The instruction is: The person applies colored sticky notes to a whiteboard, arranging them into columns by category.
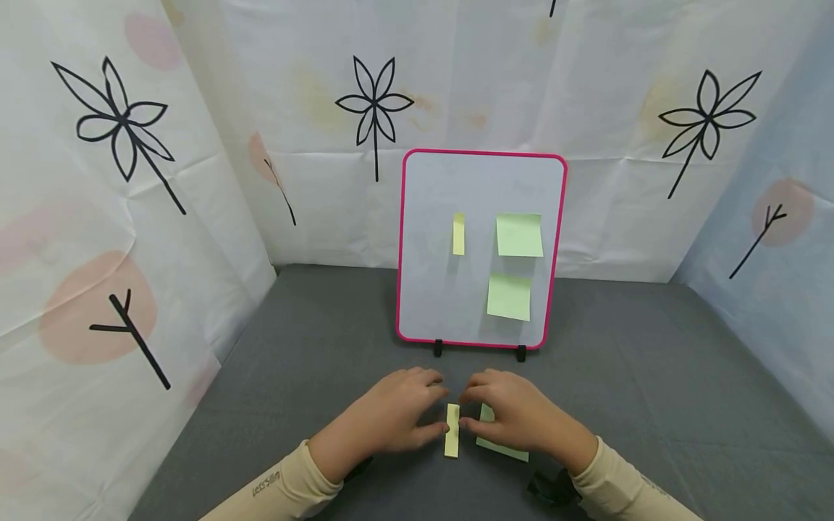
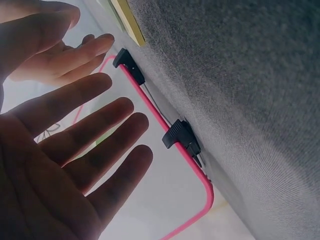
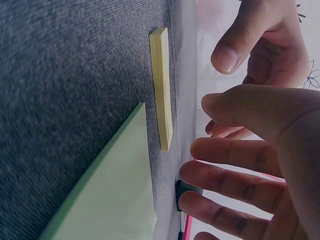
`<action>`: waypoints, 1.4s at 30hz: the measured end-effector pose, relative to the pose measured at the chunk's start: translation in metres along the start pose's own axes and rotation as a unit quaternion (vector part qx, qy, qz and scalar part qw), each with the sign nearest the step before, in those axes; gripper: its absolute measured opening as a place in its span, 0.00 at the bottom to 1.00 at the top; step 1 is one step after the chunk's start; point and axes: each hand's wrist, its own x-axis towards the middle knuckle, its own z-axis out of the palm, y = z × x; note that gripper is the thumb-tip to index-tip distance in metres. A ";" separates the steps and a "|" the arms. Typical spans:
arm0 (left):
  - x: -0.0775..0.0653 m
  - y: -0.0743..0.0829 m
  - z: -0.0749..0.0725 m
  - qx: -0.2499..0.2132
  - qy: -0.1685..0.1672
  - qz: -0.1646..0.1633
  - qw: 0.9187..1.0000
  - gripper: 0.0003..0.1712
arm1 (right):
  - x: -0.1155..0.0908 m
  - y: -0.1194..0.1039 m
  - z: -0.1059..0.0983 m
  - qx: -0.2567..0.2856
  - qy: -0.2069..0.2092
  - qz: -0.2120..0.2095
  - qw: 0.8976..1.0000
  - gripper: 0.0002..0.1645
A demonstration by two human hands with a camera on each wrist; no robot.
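Both hands hover close together over the table, in front of the whiteboard. My left hand [image 1: 400, 410] has its fingers spread and relaxed, with nothing between them in the left wrist view. Its thumb is nearest a narrow yellow sticky-note pad [image 1: 452, 443], which lies on the cloth between the hands. My right hand [image 1: 511, 409] is also loosely extended and holds nothing. It hangs above a light green sticky-note pad [image 1: 504, 449] and partly hides it in the head view. In the right wrist view, both the yellow pad [image 3: 161, 90] and green pad [image 3: 107, 195] rest apart from the fingers.
A pink-framed whiteboard [image 1: 443, 297] stands upright on black clip feet [image 1: 438, 348] behind the hands. It carries a narrow yellow note [image 1: 459, 233], an upper green note [image 1: 519, 235] and a lower green note [image 1: 509, 297]. Patterned cloth walls [image 1: 313, 210] surround the grey table [image 1: 313, 325].
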 end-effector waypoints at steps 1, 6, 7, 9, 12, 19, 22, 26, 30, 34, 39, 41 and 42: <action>0.000 0.000 0.001 0.001 0.000 0.000 1.000 0.22 | 0.000 0.000 0.000 0.000 -0.002 0.001 1.000 0.09; -0.001 0.001 0.002 -0.001 0.000 0.002 1.000 0.22 | 0.000 -0.002 0.002 -0.003 -0.007 0.001 1.000 0.10; -0.001 0.001 0.002 -0.001 -0.002 0.001 1.000 0.22 | 0.000 -0.002 0.002 -0.006 -0.007 -0.001 1.000 0.10; -0.001 0.002 0.002 0.000 -0.007 -0.001 1.000 0.22 | -0.001 -0.003 0.002 -0.010 -0.009 -0.007 1.000 0.10; -0.001 0.003 0.003 0.000 -0.016 -0.003 1.000 0.22 | -0.001 -0.003 0.004 -0.016 -0.008 -0.016 1.000 0.11; 0.000 0.004 0.004 0.001 -0.033 -0.011 0.999 0.22 | -0.001 -0.003 0.005 -0.011 -0.023 -0.014 1.000 0.14; -0.001 0.004 0.005 -0.001 -0.035 -0.008 0.999 0.22 | 0.000 -0.004 0.006 -0.010 -0.033 -0.008 0.999 0.14; -0.002 0.005 0.006 -0.008 -0.040 -0.006 0.999 0.24 | 0.000 -0.005 0.007 -0.013 -0.037 -0.006 0.999 0.16; -0.001 0.006 0.007 -0.010 -0.051 -0.012 0.999 0.25 | -0.001 -0.005 0.007 -0.019 -0.033 -0.008 0.999 0.18; -0.001 0.006 0.008 -0.013 -0.062 -0.017 0.998 0.26 | -0.001 -0.005 0.007 -0.025 -0.028 -0.008 0.999 0.19; -0.001 0.007 0.008 -0.015 -0.065 -0.016 0.998 0.26 | -0.001 -0.005 0.008 -0.033 -0.024 -0.009 0.999 0.20; -0.001 0.008 0.008 -0.016 -0.064 -0.015 0.998 0.25 | -0.002 -0.005 0.008 -0.035 -0.023 -0.009 0.999 0.21; -0.001 0.008 0.008 -0.016 -0.063 -0.014 0.998 0.25 | -0.002 -0.005 0.008 -0.036 -0.023 -0.009 0.999 0.21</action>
